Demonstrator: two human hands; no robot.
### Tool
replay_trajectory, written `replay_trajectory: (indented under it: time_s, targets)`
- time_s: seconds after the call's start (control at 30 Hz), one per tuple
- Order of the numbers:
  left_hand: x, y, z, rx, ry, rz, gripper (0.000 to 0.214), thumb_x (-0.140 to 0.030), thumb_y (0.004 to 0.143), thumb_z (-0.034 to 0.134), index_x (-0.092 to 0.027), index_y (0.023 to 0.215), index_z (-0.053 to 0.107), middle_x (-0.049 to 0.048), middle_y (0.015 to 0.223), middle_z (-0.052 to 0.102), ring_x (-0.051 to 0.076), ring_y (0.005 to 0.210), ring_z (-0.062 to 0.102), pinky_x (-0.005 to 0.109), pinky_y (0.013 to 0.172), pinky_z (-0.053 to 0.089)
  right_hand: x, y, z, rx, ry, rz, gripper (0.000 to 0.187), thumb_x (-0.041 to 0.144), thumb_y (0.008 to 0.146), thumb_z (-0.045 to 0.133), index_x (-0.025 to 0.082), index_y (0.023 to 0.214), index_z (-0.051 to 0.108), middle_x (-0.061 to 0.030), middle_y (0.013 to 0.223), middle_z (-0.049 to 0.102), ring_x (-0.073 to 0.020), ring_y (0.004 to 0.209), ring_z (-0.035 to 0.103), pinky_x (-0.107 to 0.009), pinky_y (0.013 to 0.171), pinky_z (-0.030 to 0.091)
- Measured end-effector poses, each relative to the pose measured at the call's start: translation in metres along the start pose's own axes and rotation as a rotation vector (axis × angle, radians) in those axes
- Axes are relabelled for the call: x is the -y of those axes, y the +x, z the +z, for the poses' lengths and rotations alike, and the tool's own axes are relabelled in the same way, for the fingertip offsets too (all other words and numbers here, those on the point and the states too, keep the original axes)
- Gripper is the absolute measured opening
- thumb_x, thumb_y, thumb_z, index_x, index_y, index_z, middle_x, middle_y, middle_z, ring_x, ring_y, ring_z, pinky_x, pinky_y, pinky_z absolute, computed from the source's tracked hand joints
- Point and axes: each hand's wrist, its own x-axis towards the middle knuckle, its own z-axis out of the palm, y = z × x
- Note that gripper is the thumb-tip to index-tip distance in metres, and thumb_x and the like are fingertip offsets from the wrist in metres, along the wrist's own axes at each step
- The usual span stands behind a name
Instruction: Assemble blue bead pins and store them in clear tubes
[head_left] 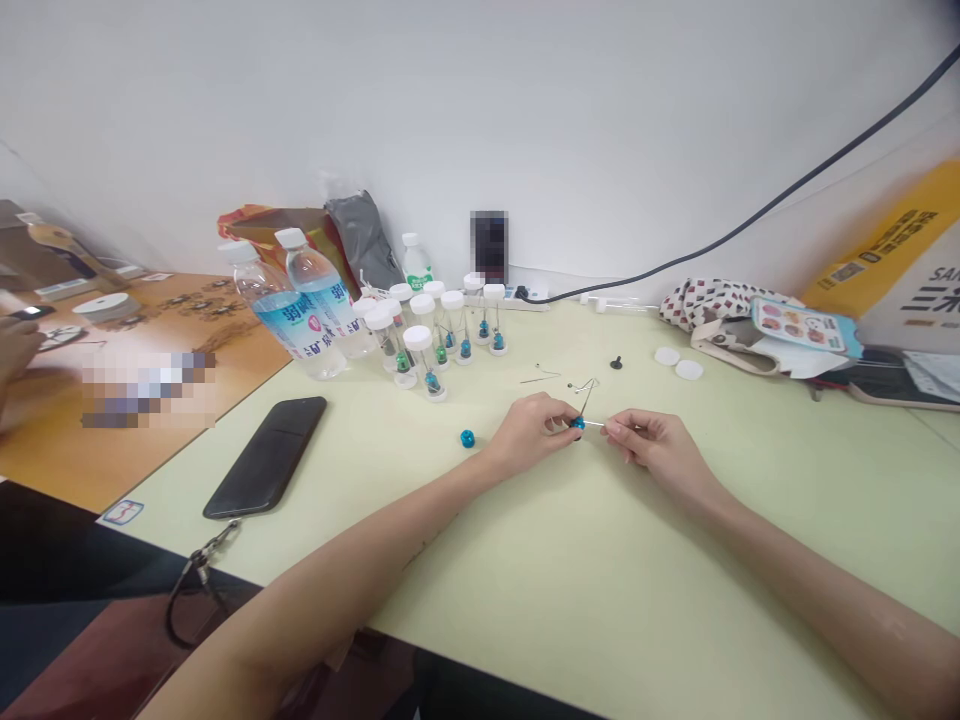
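Observation:
My left hand [531,432] pinches a small blue knob-like piece [577,423] just above the green tabletop. A thin bent wire [589,394] rises from that piece. From the right, my right hand [654,447] grips a thin metal rod [594,424] whose far end meets the blue piece; whether it goes inside cannot be made out. Another blue piece [468,438] lies on the table left of my left hand. Behind the hands are a loose bent wire [541,376], a small black part [616,363] and two white discs [689,370].
Several white-capped clear tubes [420,362] with blue or green pieces stand back left, beside large water bottles [319,285]. A black phone [266,457] lies at left. A patterned pouch [712,305] sits back right. A dark cable [720,240] crosses the wall.

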Motion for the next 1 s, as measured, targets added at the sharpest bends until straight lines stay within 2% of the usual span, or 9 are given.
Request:
replay_trajectory:
  time_s: [0.5,0.7,0.83,1.0]
  targets:
    - [-0.001,0.0,-0.001,0.026,0.03,0.013,0.016,-0.029,0.078,0.056,-0.019,0.087,0.064,0.003,0.079,0.062,0.014,0.075,0.055,0.025,0.069,0.043,0.002,-0.001,-0.001,0.081,0.142,0.043,0.033,0.047,0.077,0.058,0.017,0.064,0.056,0.0046,0.05,0.041,-0.0086,0.046,0.034,-0.024,0.045,0.022]
    - [0.002,0.0,0.007,0.022,-0.217,-0.091,0.017,-0.031,0.077,0.055,-0.016,0.084,0.059,-0.0003,0.072,0.057,0.009,0.062,0.049,0.021,0.057,0.04,-0.002,-0.002,0.004,0.019,0.087,-0.019,0.031,0.046,0.081,0.054,0.017,0.071,0.057,0.004,0.054,0.045,-0.0088,0.048,0.035,-0.023,0.047,0.025]
    - [0.008,0.002,0.01,0.012,-0.344,-0.136,0.02,-0.033,0.076,0.056,-0.015,0.085,0.058,0.0003,0.074,0.058,0.009,0.065,0.051,0.02,0.058,0.04,-0.006,-0.001,0.006,0.014,0.098,-0.022,0.032,0.048,0.081,0.054,0.016,0.075,0.058,0.0017,0.057,0.051,-0.0098,0.051,0.041,-0.023,0.047,0.03]
    - [0.016,0.004,0.011,-0.014,-0.448,-0.179,0.024,-0.037,0.075,0.059,-0.015,0.085,0.055,0.0031,0.079,0.06,0.011,0.071,0.056,0.021,0.061,0.042,-0.008,0.001,0.006,-0.051,0.117,-0.07,0.03,0.046,0.082,0.054,0.016,0.079,0.06,0.0002,0.062,0.054,-0.0112,0.056,0.046,-0.023,0.052,0.035]
